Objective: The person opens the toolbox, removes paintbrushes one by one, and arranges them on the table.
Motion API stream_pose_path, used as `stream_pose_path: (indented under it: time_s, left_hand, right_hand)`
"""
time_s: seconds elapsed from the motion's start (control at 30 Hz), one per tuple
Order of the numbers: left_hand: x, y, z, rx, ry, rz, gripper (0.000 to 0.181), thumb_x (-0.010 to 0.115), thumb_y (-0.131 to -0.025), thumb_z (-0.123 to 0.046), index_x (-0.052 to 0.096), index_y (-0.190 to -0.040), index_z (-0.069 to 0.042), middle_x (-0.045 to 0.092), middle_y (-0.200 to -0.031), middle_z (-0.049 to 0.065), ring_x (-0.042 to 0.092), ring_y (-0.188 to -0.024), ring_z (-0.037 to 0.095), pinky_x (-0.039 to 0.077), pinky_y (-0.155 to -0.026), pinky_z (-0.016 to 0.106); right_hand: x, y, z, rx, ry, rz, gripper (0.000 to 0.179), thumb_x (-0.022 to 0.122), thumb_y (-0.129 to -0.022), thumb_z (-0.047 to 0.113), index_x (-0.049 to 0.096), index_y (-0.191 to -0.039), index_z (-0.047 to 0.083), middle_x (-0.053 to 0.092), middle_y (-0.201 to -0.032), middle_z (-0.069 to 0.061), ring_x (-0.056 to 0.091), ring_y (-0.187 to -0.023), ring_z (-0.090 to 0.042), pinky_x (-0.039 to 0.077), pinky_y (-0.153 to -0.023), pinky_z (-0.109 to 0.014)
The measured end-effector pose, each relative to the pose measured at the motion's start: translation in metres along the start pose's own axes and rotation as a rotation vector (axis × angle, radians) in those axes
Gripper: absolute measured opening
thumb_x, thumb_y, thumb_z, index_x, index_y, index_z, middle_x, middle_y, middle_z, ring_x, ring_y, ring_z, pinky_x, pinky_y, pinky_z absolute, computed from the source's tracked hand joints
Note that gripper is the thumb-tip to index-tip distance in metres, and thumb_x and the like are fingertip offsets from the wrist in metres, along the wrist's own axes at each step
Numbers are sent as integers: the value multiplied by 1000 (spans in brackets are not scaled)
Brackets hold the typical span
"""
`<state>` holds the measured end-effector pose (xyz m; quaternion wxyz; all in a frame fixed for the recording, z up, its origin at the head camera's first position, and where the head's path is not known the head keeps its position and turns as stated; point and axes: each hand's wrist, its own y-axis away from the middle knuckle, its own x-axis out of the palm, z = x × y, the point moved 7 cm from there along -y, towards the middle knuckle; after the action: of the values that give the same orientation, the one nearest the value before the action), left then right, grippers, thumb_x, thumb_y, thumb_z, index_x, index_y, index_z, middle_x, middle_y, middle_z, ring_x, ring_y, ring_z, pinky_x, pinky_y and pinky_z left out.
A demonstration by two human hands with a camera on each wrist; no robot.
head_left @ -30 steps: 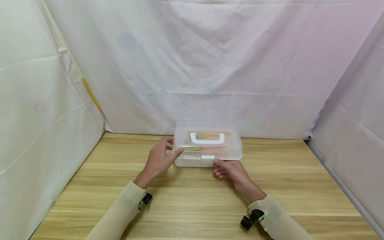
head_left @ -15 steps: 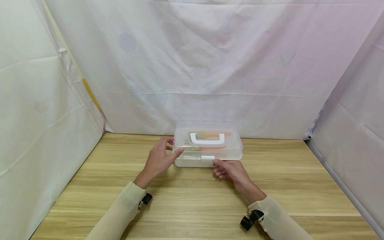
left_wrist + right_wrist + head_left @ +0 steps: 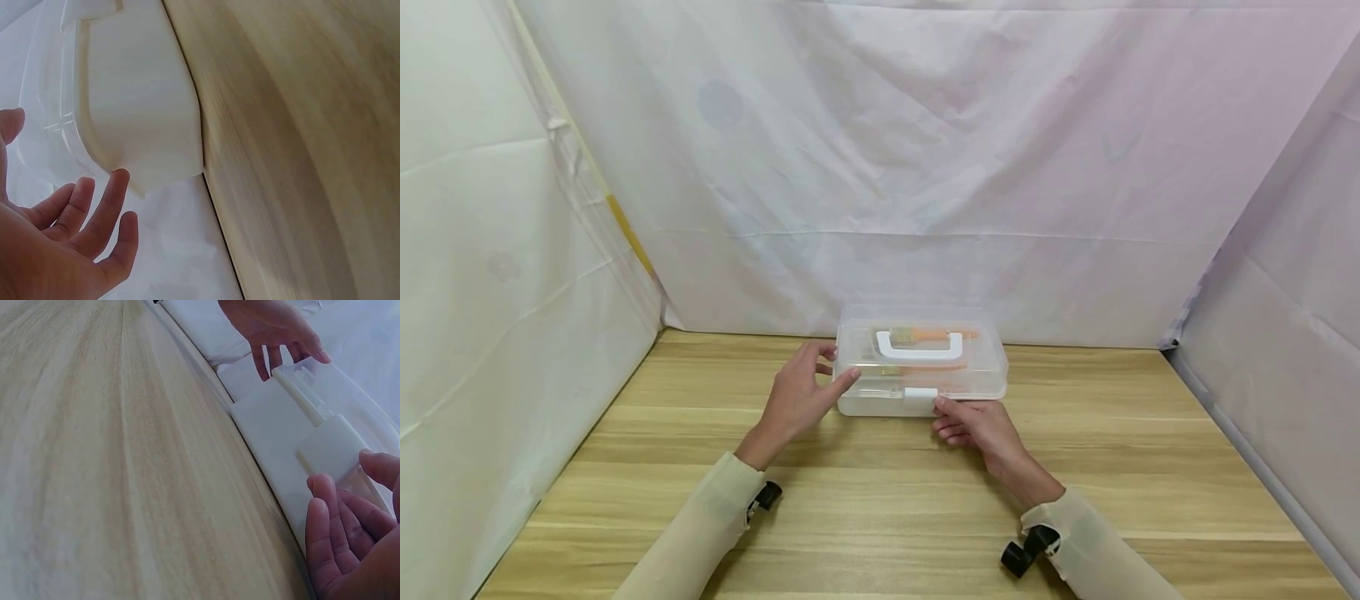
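Observation:
A clear-lidded plastic storage box (image 3: pixel 986 379) lies closed on the table, its white carrying handle (image 3: pixel 919 355) folded down on the lid. Through the lid show paintbrushes (image 3: pixel 934 335) with orange handles. My left hand (image 3: pixel 797 402) is at the box's left end, thumb by the lid's front corner, fingers loosely bent; in the left wrist view a fingertip (image 3: pixel 120 174) meets the rim. With its thumb at the right edge of the white latch (image 3: pixel 334 450) and its fingers curled beneath, my right hand (image 3: pixel 983 429) holds the latch at the box's front.
The wooden table (image 3: pixel 865 517) runs back to a pale cloth backdrop (image 3: pixel 910 167), which rises close behind the box. Cloth walls (image 3: pixel 482 250) also stand at the left and right. A black camera mount (image 3: pixel 1030 548) sits on each wrist.

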<state>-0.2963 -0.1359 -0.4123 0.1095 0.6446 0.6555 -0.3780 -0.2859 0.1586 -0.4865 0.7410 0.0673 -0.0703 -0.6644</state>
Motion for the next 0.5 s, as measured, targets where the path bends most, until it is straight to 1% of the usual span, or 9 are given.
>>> stream_pose_path:
  time_s: [0.2,0.5]
  left_hand:
    - [0,-1,0,-11,-1,5,61,78,-103,-49,62,-142,-5,66,-128,9,75,-112,31,61,-90,53]
    - [0,-1,0,-25,5,6,60,78,-103,-48,62,-142,-6,66,-128,9,75,-112,31,61,-91,53]
  right_hand:
    - [0,1,1,-4,-8,-4,28,78,-104,21,81,-107,-7,79,-84,-10,75,-73,-15,62,-67,-27]
    - [0,-1,0,-5,-22,-8,26,79,-104,19,81,-106,-7,80,-83,-10,76,-71,-15,62,-67,-27]
